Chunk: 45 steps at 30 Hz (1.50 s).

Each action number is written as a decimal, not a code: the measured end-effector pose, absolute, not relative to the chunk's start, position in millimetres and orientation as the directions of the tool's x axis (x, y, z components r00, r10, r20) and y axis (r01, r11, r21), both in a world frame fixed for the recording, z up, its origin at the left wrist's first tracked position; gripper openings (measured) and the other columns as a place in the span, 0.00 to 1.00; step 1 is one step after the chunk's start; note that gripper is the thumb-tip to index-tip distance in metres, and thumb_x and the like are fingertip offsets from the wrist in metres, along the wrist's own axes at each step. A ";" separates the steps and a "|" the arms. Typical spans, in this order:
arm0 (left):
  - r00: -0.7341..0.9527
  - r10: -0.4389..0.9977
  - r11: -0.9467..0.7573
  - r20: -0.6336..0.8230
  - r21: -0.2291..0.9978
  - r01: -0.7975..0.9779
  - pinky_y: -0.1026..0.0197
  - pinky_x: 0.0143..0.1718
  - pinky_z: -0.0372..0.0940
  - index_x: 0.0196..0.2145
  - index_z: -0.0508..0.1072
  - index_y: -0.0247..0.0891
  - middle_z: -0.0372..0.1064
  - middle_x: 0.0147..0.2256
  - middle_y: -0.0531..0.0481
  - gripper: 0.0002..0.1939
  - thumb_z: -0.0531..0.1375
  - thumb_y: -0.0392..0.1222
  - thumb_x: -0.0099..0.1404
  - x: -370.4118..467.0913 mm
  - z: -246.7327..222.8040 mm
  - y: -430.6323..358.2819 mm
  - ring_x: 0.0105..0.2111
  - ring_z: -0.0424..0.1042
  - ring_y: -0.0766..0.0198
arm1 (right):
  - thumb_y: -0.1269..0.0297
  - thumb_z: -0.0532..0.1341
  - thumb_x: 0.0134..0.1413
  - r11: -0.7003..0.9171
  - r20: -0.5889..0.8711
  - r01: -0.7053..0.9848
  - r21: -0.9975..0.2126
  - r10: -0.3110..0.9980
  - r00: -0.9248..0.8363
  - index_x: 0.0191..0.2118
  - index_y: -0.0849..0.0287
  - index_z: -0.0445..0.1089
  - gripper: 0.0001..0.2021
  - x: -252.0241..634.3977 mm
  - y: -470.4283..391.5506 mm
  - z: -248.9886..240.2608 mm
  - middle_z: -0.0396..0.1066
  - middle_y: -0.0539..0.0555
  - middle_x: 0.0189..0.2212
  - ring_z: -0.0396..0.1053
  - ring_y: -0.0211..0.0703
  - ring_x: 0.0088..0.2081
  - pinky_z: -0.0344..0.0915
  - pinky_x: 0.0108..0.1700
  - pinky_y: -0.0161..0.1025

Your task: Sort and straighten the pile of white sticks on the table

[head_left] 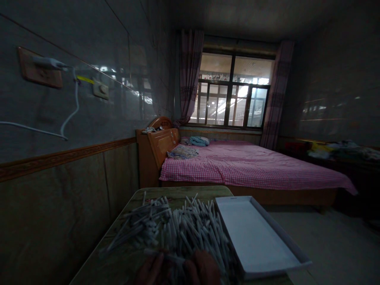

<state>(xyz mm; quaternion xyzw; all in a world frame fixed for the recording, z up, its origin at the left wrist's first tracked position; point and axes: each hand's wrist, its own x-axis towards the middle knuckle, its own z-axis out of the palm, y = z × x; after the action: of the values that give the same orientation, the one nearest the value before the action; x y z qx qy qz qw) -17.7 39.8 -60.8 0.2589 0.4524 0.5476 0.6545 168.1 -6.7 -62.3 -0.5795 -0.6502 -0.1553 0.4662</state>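
At the bottom edge, my left hand (151,270) and my right hand (203,269) are close together, their fingers closed on a thin white tube (173,258) that lies across between them. The view is dim and a little blurred, so its exact kind does not show. Just beyond my hands, a large heap of similar white tubes (196,225) is piled on the table (178,192). To its left lies a looser, messier pile of slim pieces (145,221), some pointing toward the wall. The lower parts of both hands are cut off by the frame.
A shallow white tray (255,233) rests at the table's right side, beside the heap. A tiled wall (53,206) runs along the left, with a plugged-in socket (40,67) and cable. Past the table stands a bed (237,162) with a pink checked sheet.
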 end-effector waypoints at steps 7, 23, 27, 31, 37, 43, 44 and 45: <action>-0.042 0.951 0.237 -0.306 0.812 -0.534 0.58 0.29 0.76 0.32 0.79 0.41 0.82 0.26 0.51 0.28 0.83 0.52 0.35 -18.5 -59.6 43.4 0.27 0.83 0.54 | 0.44 0.40 0.78 0.350 0.744 0.816 -0.461 0.653 0.140 0.37 0.49 0.74 0.30 167.4 -8.1 -61.3 0.77 0.49 0.30 0.77 0.43 0.33 0.66 0.37 0.37; -0.049 0.952 0.230 -0.303 0.809 -0.540 0.60 0.29 0.77 0.32 0.80 0.41 0.83 0.27 0.50 0.23 0.83 0.44 0.40 -17.4 -62.7 43.0 0.27 0.83 0.56 | 0.60 0.56 0.72 0.363 0.735 0.840 -0.404 0.676 0.061 0.37 0.48 0.72 0.11 175.0 -10.0 -58.1 0.76 0.48 0.30 0.76 0.45 0.33 0.67 0.37 0.38; -0.038 0.955 0.228 -0.295 0.809 -0.541 0.59 0.31 0.77 0.33 0.80 0.41 0.84 0.29 0.50 0.21 0.82 0.45 0.42 -18.8 -61.0 41.8 0.29 0.84 0.55 | 0.61 0.57 0.70 0.409 0.739 0.794 -0.450 0.669 0.074 0.46 0.47 0.73 0.07 174.8 -9.2 -58.1 0.79 0.48 0.36 0.77 0.45 0.38 0.68 0.40 0.38; -0.055 0.950 0.232 -0.307 0.812 -0.536 0.57 0.33 0.78 0.33 0.80 0.42 0.84 0.30 0.49 0.21 0.81 0.45 0.42 -17.2 -58.0 42.0 0.32 0.85 0.52 | 0.64 0.57 0.70 0.326 0.753 0.868 -0.373 0.654 0.078 0.40 0.47 0.72 0.08 173.7 -9.1 -53.9 0.77 0.47 0.32 0.76 0.45 0.35 0.66 0.38 0.39; -0.038 0.955 0.228 -0.295 0.809 -0.542 0.55 0.34 0.79 0.31 0.80 0.42 0.86 0.32 0.47 0.21 0.82 0.44 0.40 -17.5 -57.3 41.7 0.31 0.85 0.51 | 0.70 0.60 0.63 0.388 0.763 0.852 -0.350 0.646 0.019 0.41 0.48 0.70 0.07 176.2 -11.9 -46.8 0.77 0.46 0.33 0.74 0.45 0.36 0.65 0.39 0.38; -0.019 0.960 0.224 -0.278 0.809 -0.544 0.57 0.34 0.79 0.32 0.80 0.41 0.85 0.32 0.48 0.22 0.82 0.45 0.41 -19.0 -51.5 38.1 0.33 0.85 0.52 | 0.71 0.59 0.65 0.315 0.767 0.912 -0.262 0.641 -0.001 0.39 0.47 0.71 0.09 173.0 -11.5 -40.8 0.76 0.47 0.32 0.74 0.47 0.35 0.65 0.39 0.41; -0.026 0.958 0.226 -0.284 0.812 -0.538 0.56 0.34 0.79 0.32 0.80 0.42 0.85 0.31 0.48 0.22 0.82 0.45 0.40 -18.6 -50.2 37.1 0.33 0.85 0.51 | 0.72 0.60 0.64 0.305 0.762 0.922 -0.238 0.648 -0.018 0.36 0.48 0.71 0.09 173.2 -11.2 -40.4 0.76 0.47 0.31 0.74 0.47 0.34 0.65 0.39 0.41; -0.033 0.957 0.225 -0.287 0.814 -0.535 0.56 0.33 0.79 0.31 0.80 0.42 0.85 0.31 0.49 0.22 0.82 0.45 0.40 -18.1 -49.3 36.3 0.33 0.85 0.50 | 0.73 0.61 0.62 0.306 0.753 0.924 -0.229 0.657 -0.031 0.35 0.48 0.71 0.09 173.7 -11.0 -40.3 0.76 0.47 0.31 0.74 0.46 0.34 0.65 0.39 0.41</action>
<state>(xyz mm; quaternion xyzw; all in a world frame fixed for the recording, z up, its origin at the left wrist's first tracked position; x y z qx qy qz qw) -18.1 36.3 -49.3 0.2432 0.4339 0.5730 0.6514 173.7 -11.0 -40.3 -0.5657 -0.6987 -0.1645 0.4059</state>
